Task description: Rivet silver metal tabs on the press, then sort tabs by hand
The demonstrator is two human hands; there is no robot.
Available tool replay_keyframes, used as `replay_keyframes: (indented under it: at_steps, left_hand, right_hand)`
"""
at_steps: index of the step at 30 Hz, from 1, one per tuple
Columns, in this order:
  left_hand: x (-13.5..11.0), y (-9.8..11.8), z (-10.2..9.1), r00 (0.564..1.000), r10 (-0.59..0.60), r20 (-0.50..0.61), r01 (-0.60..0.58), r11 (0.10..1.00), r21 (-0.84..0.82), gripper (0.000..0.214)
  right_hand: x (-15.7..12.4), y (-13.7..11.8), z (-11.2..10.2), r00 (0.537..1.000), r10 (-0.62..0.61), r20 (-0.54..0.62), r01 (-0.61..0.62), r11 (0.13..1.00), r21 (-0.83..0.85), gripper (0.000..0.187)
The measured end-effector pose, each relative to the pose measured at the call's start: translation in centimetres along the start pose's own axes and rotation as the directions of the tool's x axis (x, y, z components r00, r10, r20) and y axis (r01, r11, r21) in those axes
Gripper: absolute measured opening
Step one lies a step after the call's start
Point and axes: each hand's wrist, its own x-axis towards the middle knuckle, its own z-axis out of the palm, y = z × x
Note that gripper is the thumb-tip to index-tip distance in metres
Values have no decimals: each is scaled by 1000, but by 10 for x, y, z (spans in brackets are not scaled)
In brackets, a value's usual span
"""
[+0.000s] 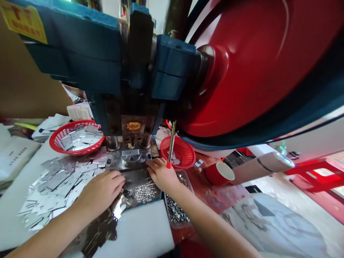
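My left hand (103,190) rests at the left front of the press's steel bed, its fingers bent and close together; whatever lies under the fingertips is hidden. My right hand (162,175) lies at the right side of the die plate (113,163), fingers reaching left and apart, nothing visible in them. Between the hands a dark tray (134,177) carries a heap of small shiny metal parts (145,192). A flat metal piece (130,153) sits on the die under the press head (133,130). A metal rod with a red end (171,147) stands just behind my right hand.
Flat metal plates (61,182) lie heaped at left, below a red basket (55,143) of similar plates. Dark plates (100,231) lie in front. At right are a clear box of small parts (176,211), another red basket (185,163), a red cup (219,173) and the large red flywheel (255,71).
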Motion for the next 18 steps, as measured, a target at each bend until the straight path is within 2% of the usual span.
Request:
replay_keyframes:
  at_steps: [3, 6, 13, 18]
  left_hand:
    - [-5, 0, 3, 997, -68, -29, 66, 994, -82, 29]
    - [-8, 3, 3, 992, -112, -61, 101, 982, -158, 27]
    - [-5, 7, -6, 983, -153, -97, 115, 940, -321, 27]
    - [3, -1, -13, 938, -313, -149, 230, 883, -409, 30]
  right_hand:
    - [0, -4, 2, 1000, -5, -3, 5, 995, -101, 24]
    - [1, -3, 5, 1000, -8, -27, 5, 994, -112, 21]
    - [0, -1, 10, 995, -30, -91, 30, 1000, -5, 15]
    - [17, -8, 6, 986, -15, -166, 28, 997, 76, 16]
